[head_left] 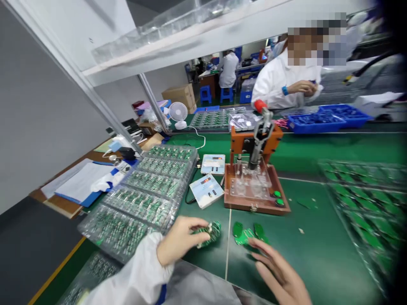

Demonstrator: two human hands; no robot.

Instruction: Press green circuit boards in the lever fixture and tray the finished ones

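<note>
My left hand (181, 239) is closed round a bundle of small green circuit boards (215, 231), low over the green mat. To its right, my right hand (280, 269) has its fingers apart and holds nothing. Its fingertips reach the near edge of a few loose circuit boards (244, 237) lying on the mat; whether they touch is unclear. Behind these boards stands a test fixture (257, 203) with a wooden base, an orange frame, a red-tipped lever and green buttons. Two white meters (206, 191) with red digits sit left of it.
Clear trays of circuit boards (152, 182) fill the left side; another tray (359, 212) lies at right. A small white fan (178, 113) and blue bins (318, 123) stand at the back. A shelf (203, 46) crosses overhead. A co-worker (280, 80) sits opposite.
</note>
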